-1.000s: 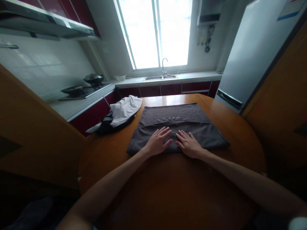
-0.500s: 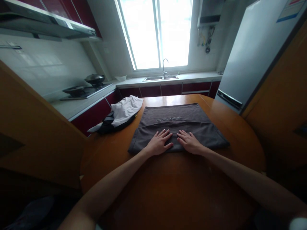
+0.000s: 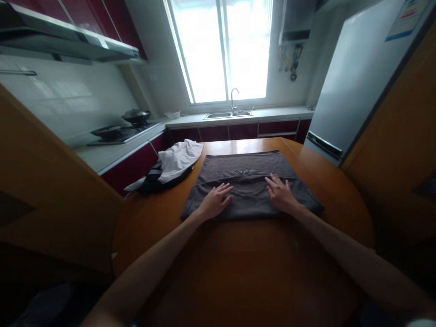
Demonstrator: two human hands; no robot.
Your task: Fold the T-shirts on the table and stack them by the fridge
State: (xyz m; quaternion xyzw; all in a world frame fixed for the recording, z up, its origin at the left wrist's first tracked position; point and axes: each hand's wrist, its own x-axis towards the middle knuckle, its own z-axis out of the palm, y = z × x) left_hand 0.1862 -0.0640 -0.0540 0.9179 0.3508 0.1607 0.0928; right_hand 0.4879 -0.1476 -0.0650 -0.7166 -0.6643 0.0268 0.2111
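A dark grey folded garment [image 3: 247, 200] lies flat on the wooden table [image 3: 252, 259]. Its near part is folded over, and the fold's edge runs across its middle just below a patterned patch. My left hand [image 3: 215, 200] rests on the left side of the folded-over part, fingers spread. On the right side, my right hand [image 3: 281, 194] touches the cloth with its fingers apart, the fingertips around the fold's edge. Neither hand grips anything. What kind of garment it is I cannot tell.
A pile of white and black clothes [image 3: 179, 161] sits at the table's left far edge. Beyond are a counter with a sink [image 3: 228, 114], a stove with pans [image 3: 136, 116] on the left, and a tall fridge [image 3: 354, 81] on the right. Wooden panels flank both sides.
My hands have moved apart over the cloth, the left one to the left and the right one to the right and slightly farther away. The garment lies much as before.
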